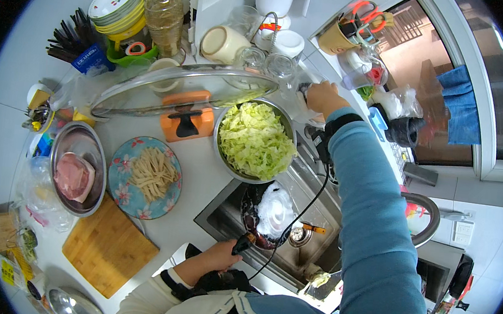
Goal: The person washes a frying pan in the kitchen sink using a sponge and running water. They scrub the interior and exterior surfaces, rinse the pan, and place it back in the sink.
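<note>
My left hand (221, 255) grips the black handle (243, 244) of a dark frying pan (247, 208). The pan rests tilted in the sink (317, 252), with white suds (275, 210) over much of its inside. Stretched towards the back of the counter, my right hand (324, 98) is at a small dark object beside clear plastic; its fingers are partly hidden, and whether they hold it is unclear. Shredded lettuce (255, 141) fills a steel bowl (217, 158) at the sink's far edge. A tool with an orange handle (313, 228) lies near the sink drain (299, 236).
A glass lid (186, 82) stands on edge in an orange holder (187, 124). Leftward are a floral plate (118, 190) of pale strips, a steel bowl (101, 180) with raw meat (74, 177), and a wooden cutting board (108, 252). The faucet (429, 222) arches at right.
</note>
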{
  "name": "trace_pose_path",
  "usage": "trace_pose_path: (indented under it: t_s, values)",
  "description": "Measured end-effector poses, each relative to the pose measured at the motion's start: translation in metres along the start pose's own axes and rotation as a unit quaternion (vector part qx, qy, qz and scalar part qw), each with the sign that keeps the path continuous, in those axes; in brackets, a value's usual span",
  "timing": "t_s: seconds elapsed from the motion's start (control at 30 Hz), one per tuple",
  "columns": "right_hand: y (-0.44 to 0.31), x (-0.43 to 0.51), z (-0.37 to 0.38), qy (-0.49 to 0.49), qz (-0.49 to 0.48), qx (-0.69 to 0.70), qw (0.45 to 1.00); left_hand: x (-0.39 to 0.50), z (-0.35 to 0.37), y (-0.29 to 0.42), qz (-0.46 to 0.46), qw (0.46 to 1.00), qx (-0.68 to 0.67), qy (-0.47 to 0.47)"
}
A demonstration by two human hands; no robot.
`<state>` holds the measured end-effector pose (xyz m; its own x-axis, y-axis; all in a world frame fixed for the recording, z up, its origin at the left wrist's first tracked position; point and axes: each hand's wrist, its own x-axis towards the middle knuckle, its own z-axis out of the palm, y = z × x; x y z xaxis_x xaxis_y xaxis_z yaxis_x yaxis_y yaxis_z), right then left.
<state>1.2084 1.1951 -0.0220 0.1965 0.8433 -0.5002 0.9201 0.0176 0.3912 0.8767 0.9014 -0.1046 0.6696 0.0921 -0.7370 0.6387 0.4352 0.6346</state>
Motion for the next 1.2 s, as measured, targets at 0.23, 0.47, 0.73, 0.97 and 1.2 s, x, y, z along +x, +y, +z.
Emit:
trace_pose_path:
  t_s: [0.23,0.47,0.73,0.97,1.2]
  values:
    - [0.061,0.005,0.005,0.152,-0.049,0.164,0.973,0.008,0.005,-0.003,-0.006,1.000,0.011,0.012]
    - [0.059,-0.008,0.017,0.230,-0.091,0.281,0.928,0.008,0.005,0.000,-0.031,0.999,-0.003,0.015]
    - [0.042,0.004,0.030,0.274,0.044,0.395,0.875,0.008,0.002,-0.001,-0.007,1.000,0.001,0.006]
    - [0.062,0.004,0.012,0.267,0.109,0.400,0.870,0.012,0.002,-0.004,-0.014,1.000,-0.002,-0.004]
    - [0.063,-0.027,-0.010,0.262,0.115,0.726,0.625,0.014,0.006,-0.001,-0.022,0.999,0.003,0.026]
